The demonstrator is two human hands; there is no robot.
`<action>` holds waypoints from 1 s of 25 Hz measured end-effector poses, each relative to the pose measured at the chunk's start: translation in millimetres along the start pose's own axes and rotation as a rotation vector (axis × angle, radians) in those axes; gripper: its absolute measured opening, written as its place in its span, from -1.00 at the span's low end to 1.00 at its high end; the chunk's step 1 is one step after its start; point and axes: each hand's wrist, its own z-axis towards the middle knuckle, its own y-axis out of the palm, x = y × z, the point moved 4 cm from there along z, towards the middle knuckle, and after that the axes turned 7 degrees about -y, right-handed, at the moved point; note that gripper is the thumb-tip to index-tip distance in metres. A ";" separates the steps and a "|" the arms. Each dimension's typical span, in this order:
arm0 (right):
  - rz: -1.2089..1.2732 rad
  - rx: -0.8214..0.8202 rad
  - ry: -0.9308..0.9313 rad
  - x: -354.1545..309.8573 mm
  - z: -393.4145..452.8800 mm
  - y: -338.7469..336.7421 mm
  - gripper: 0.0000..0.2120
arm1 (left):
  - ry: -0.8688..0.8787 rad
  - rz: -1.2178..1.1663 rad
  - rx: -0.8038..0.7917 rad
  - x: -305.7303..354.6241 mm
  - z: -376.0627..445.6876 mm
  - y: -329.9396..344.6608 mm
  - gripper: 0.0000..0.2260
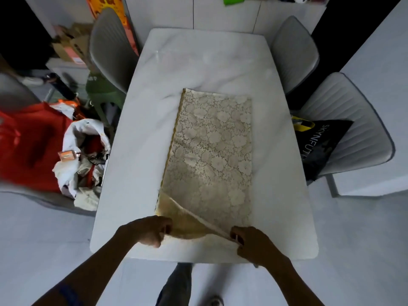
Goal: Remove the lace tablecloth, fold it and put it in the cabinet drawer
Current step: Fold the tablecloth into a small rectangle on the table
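The cream lace tablecloth (pixel 212 149) lies folded into a long strip on the white marble table (pixel 136 164), running from the middle toward the near edge. Its near end is lifted off the table and turned back, showing a yellowish underside. My left hand (pixel 150 230) grips the near left corner of the cloth. My right hand (pixel 254 244) pinches the near right corner. Both hands hover just above the table's near edge. The cabinet drawer is not visible.
Grey chairs stand at the far left (pixel 110 51), far right (pixel 295 51) and right (pixel 353 133), the last holding a black bag (pixel 320 146). A left chair is piled with red and white clothes (pixel 66 151). White cabinets (pixel 220 14) stand behind the table.
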 end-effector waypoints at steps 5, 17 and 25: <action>-0.052 -0.295 -0.026 -0.2 -50.0 57.7 -0.64 | -0.167 0.230 -0.152 -0.8 -37.7 15.5 -0.72; -0.204 0.173 0.158 13.0 -24.9 91.1 -0.41 | -0.133 -0.053 0.574 -6.4 19.9 94.3 -0.41; 0.788 0.599 0.620 44.6 -48.5 120.6 -0.55 | -0.366 -0.948 0.729 -34.5 11.1 118.6 -0.66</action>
